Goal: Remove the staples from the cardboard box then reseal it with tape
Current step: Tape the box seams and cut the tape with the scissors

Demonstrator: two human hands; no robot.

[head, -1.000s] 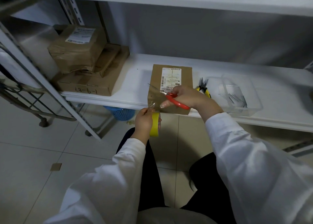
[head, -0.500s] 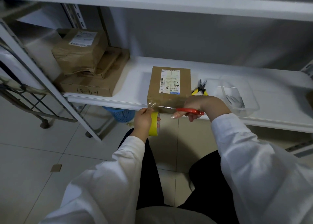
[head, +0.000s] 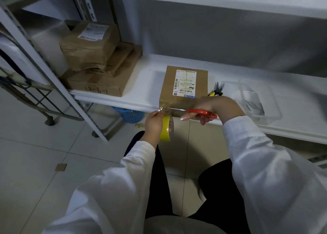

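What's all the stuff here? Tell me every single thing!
cardboard box: one, brown, white label, shelf's front edge
tape roll: one, yellow, below the box's corner
scissors: one pair, red handles, blades at the tape strip
pliers: one, yellow handles, right of the box
tray: one, clear, shelf's right end
parcels: three, brown, stacked at shelf's left end
basket: one, blue, floor under the shelf
shelf: one, white, ahead
left hand: one, grips the tape roll
right hand: one, holds the scissors

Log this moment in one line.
step: cutting tape strip | left hand: holds tape roll | right hand: scissors at strip | box: on shelf
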